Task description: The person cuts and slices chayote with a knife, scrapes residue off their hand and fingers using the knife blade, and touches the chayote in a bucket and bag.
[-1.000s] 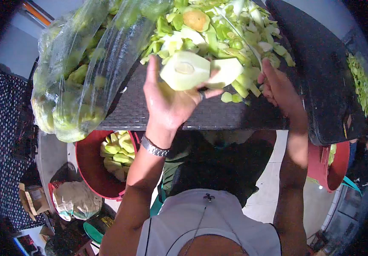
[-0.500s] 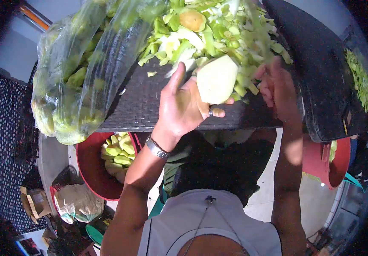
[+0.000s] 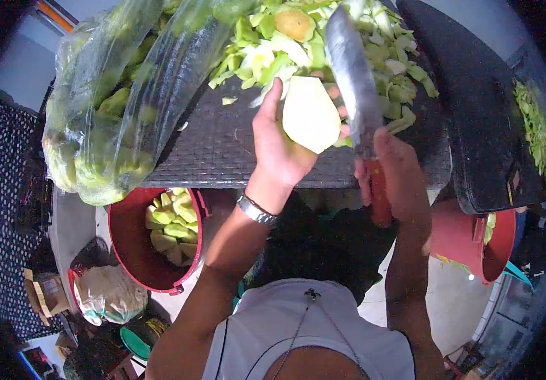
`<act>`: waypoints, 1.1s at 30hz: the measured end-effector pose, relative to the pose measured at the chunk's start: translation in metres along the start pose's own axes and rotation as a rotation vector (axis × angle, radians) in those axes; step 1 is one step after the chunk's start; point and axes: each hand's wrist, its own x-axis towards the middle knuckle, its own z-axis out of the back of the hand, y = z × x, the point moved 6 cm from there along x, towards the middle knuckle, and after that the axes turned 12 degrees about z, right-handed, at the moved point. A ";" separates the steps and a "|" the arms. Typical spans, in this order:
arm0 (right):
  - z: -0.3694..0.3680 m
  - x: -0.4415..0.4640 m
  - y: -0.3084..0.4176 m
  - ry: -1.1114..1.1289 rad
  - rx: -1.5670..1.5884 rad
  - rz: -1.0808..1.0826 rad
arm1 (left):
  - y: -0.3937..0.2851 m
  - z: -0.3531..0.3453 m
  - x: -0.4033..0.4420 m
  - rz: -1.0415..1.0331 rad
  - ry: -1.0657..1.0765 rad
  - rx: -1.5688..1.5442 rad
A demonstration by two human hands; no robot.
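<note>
My left hand (image 3: 283, 142) is closed from below around a peeled green mango (image 3: 311, 115), its pale flesh cut in flat facets. A watch sits on that wrist. In my right hand (image 3: 399, 174) is the reddish handle of a broad-bladed knife (image 3: 354, 79). The blade points up and away, just right of the mango, slightly smeared by motion; whether it touches the fruit I cannot tell. Beyond both hands lies a heap of green peelings (image 3: 276, 54), with a brownish-yellow round piece (image 3: 294, 25) on top.
A clear plastic bag (image 3: 105, 136) of green fruit stands at the table's left. The dark woven table (image 3: 213, 152) ends before my lap. Below left, a red bucket (image 3: 121, 253) holds peeled pieces (image 3: 175, 221); another red bucket (image 3: 456, 237) stands right, near a black chair-like surface (image 3: 469, 114).
The knife blade has come into plain view as my right hand moved down and left towards me. My left hand has turned the mango and shifted slightly right.
</note>
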 end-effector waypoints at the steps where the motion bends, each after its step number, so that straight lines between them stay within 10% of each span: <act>1: -0.004 -0.008 0.002 -0.030 -0.065 0.028 | -0.002 0.000 0.001 -0.076 -0.086 0.008; 12: -0.020 -0.051 -0.018 -0.055 -0.280 0.079 | 0.000 0.011 -0.003 -0.374 -0.299 0.146; 33: -0.028 -0.035 -0.034 0.000 -0.039 -0.069 | 0.045 0.023 -0.013 -0.149 -0.302 0.313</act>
